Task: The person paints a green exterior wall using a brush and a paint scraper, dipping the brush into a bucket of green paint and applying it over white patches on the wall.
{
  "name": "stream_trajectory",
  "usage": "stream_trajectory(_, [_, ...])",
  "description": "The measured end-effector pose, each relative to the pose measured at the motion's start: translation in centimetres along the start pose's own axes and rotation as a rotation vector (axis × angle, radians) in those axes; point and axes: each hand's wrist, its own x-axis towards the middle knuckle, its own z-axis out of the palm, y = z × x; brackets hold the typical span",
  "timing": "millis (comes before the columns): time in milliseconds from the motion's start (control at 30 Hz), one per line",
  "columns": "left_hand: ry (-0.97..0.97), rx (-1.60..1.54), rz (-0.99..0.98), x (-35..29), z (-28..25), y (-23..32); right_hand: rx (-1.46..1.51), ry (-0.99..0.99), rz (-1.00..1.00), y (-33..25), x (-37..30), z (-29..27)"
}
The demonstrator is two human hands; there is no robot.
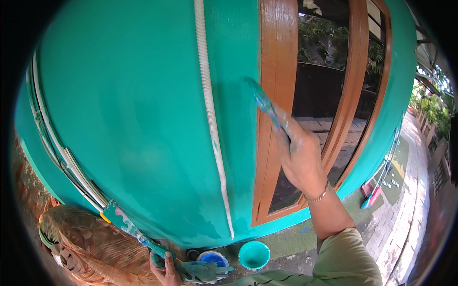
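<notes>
My right hand (pixel 303 155) is closed round the handle of a paintbrush (pixel 267 106) smeared with green paint. The bristles lie at the teal-green wall (pixel 138 119), on the narrow strip between a white corrugated pipe (pixel 206 81) and the brown wooden window frame (pixel 276 57). Low at the left, my left hand (pixel 166 272) grips a long, flat, paint-smeared tool (pixel 126 224) by its handle; whether it is a scraper or a brush I cannot tell. Beside that hand hangs a grey-green glove or rag (pixel 205 271), partly cut off by the lower edge.
On the ground below stand a tub of green paint (pixel 254 255) and a blue-lined tub (pixel 213 259). A brown patterned cloth (pixel 95 243) covers something bulky at the lower left. White pipes (pixel 57 138) run down the left wall. A blue-and-red broom (pixel 374 195) lies by the paved path (pixel 381 233).
</notes>
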Motion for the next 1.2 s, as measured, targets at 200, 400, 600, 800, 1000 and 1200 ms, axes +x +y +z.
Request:
stream_trajectory(200, [-0.032, -0.025, -0.003, -0.6, 1.2, 0.2, 0.035, 0.239, -0.214, 1.6, 5.3, 2.7])
stream_trajectory(400, [0.046, -0.018, 0.052, -0.6, 0.0, 0.7, -0.127, -0.095, 0.022, 3.5, -2.1, 6.8])
stream_trajectory(600, [-0.013, -0.049, 0.015, -0.9, 0.5, 0.6, 0.157, -0.213, 0.105, 7.7, -9.4, 7.2])
stream_trajectory(800, [0.071, -0.054, 0.027, -1.0, 1.0, 0.0, 0.293, 0.023, 0.121, 1.2, -0.8, 2.9])
stream_trajectory(1000, [-0.036, 0.044, -0.026, -1.6, 1.0, 0.2, 0.180, 0.005, 0.136, 2.7, -0.6, 5.1])
stream_trajectory(1200, [-0.034, 0.032, -0.017, -1.8, 0.2, 0.1, 0.137, -0.351, 0.323, 8.3, -12.8, 10.2])
